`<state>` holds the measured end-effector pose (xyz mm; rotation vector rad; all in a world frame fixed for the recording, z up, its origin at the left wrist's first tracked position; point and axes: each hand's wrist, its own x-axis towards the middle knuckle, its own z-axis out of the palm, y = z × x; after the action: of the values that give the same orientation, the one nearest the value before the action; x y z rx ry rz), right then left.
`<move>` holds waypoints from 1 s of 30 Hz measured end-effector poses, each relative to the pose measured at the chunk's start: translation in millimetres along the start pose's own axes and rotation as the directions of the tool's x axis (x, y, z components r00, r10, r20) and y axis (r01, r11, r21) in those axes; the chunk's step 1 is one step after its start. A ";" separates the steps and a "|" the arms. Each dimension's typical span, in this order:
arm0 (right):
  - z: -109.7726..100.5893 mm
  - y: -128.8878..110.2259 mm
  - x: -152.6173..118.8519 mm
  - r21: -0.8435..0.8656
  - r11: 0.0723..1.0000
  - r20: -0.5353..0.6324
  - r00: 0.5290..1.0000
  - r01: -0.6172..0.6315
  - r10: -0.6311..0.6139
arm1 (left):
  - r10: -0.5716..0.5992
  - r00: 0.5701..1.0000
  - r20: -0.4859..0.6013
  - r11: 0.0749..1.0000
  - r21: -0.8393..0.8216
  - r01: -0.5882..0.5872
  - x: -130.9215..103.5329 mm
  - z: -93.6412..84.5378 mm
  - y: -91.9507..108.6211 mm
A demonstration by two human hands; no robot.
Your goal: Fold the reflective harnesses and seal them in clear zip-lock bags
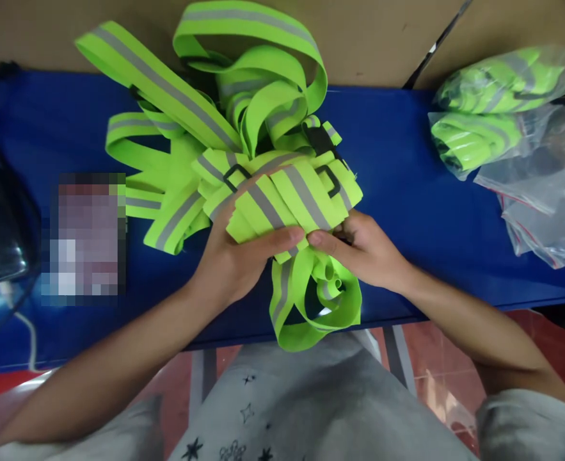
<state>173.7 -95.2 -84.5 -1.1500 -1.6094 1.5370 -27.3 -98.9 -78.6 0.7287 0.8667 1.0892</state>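
GRIP: left hand point(234, 259) and right hand point(371, 250) both clamped on folded strap bundle point(282, 195), over blue table point(388, 166) | DONE: 2 bagged bundles point(498, 86) (right side) | APPARENTLY REMAINING: trailing loop point(281, 298) ungathered; loose straps point(200, 116) piled beyond

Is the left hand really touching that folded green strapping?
Touching. The head view shows the left hand holding the folded green strapping, its thumb lying across the lower edge.
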 end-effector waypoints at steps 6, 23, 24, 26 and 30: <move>-3.4 0.2 0.0 0.272 0.961 0.200 0.980 -0.057 0.002 | -0.021 0.998 -0.057 0.993 -0.116 0.014 6.7 0.4 23.8; -16.4 -3.3 -0.7 -0.427 0.866 -0.114 0.935 0.260 -0.337 | 0.255 0.967 -0.027 0.956 -0.144 -0.256 21.1 -20.4 36.0; -15.2 -3.5 -2.0 -0.469 0.840 -0.137 0.917 0.273 -0.375 | 0.257 0.966 -0.023 0.955 -0.151 -0.257 22.6 -20.4 36.4; -13.0 -4.6 -4.3 -0.475 0.834 -0.166 0.902 0.280 -0.398 | 0.258 0.966 -0.025 0.953 -0.158 -0.259 24.9 -20.1 38.1; -10.3 -4.9 -5.6 -0.445 0.850 -0.131 0.919 0.280 -0.371 | 0.251 0.967 -0.033 0.954 -0.163 -0.253 26.2 -19.9 40.8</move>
<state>184.4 -95.5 -77.7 -1.1338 -1.9215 0.8382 -56.8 -60.0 -59.7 0.7055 0.6949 1.3779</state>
